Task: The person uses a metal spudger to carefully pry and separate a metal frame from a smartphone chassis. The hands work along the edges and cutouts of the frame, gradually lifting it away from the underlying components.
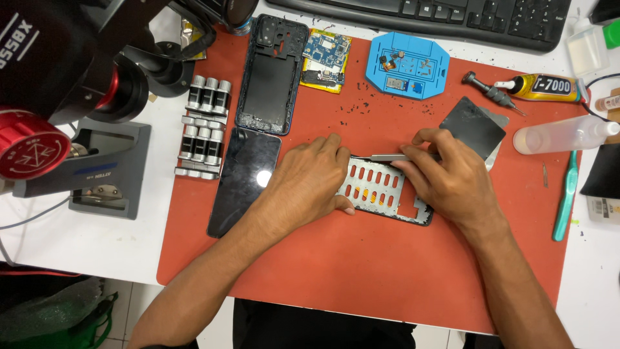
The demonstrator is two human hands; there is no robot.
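Observation:
A silver phone mid-frame (381, 187) with rows of slots lies on the red work mat (361, 271). My left hand (310, 184) presses flat on its left end. My right hand (445, 178) rests on its right end and grips a thin metal tool (387, 157) laid along the frame's top edge. A black phone screen (244, 181) lies just left of my left hand.
On the mat's far side lie a black phone back frame (271, 74), a blue circuit board (325, 59), a blue fixture (407, 64) and a dark metal plate (475, 126). Glue tube (542, 87), clear bottle (562, 136) and green brush (565, 197) sit right. Microscope (58, 71) and silver bits (205, 126) stand left.

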